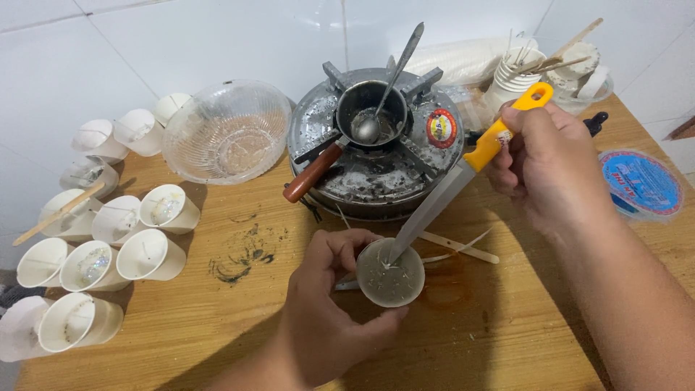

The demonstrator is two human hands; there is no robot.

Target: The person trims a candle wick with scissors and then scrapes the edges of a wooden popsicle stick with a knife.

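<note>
On the wooden table (pixel 217 318) by the white tiled wall we see a stove (pixel 376 166) beyond our fingers. Our right hand (pixel 554 170) grips a yellow-handled knife (pixel 463 170), its tip in the candle (pixel 391 274) that our left hand (pixel 326 304) clasps.

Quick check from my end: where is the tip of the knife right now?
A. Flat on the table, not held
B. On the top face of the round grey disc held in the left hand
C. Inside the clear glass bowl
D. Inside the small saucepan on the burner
B: the right hand holds the yellow-handled knife, and its blade slants down so the tip meets the top of the round grey disc gripped by the left hand.
</note>
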